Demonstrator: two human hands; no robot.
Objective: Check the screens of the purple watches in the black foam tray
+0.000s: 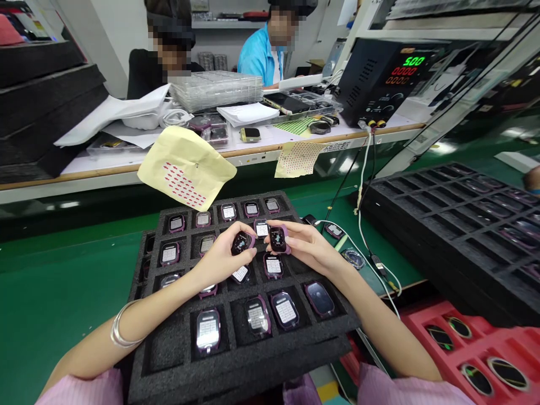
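My left hand (225,256) is closed on a purple smartwatch body (241,243) whose dark screen is lit with a small picture. Close beside it, my right hand (306,244) grips a second purple smartwatch body (278,239), its lit screen turned up towards me. Both are held above a black foam tray (169,340) with square compartments. Many of these hold purple watch bodies, such as a watch (208,331) in the front row, most showing a white label on the screen. My hands and forearms hide part of the middle rows.
A yellow sheet with red marks (185,169) hangs over the tray's back edge. On the shelf stands a power supply (383,84) with lit digits. White cables (365,169) hang at right. Another foam tray (464,225) and a red tray (476,349) lie right. Two people sit behind.
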